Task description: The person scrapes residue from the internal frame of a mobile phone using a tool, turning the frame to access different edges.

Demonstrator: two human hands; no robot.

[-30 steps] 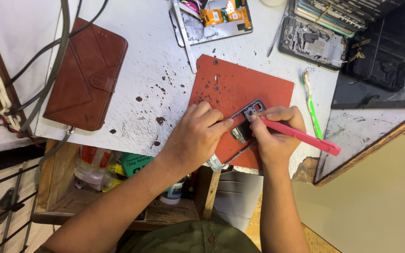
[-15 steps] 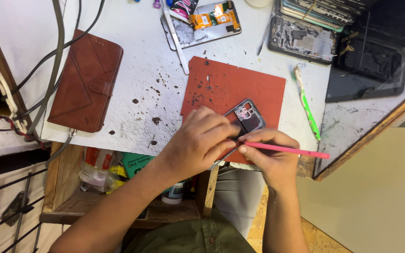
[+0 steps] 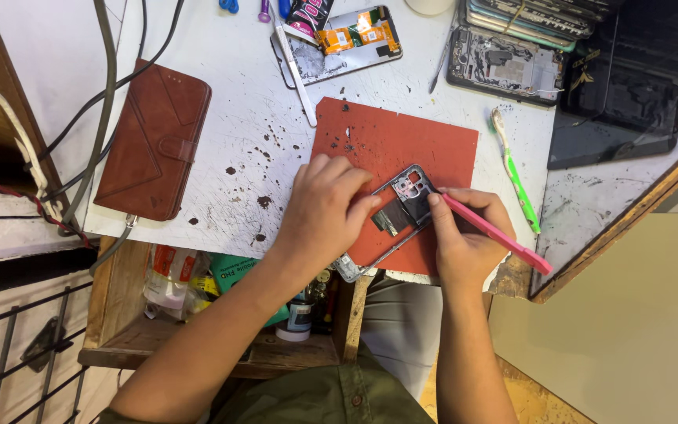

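The left hand [image 3: 319,212] pressed its fingers together on a phone frame [image 3: 394,216] over the red mat [image 3: 402,141]; the right hand [image 3: 464,235] had its fingers clamped on a pink tool [image 3: 496,234], tip touching the frame.

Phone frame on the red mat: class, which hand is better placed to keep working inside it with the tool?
Right. The right hand grips the pink tool, tip at the phone frame; the left hand only steadies it.

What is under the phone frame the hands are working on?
The phone frame lies on a red mat on the white table. The left hand covers its near half, so what lies beneath there is hidden. The right hand holds a pink tool.
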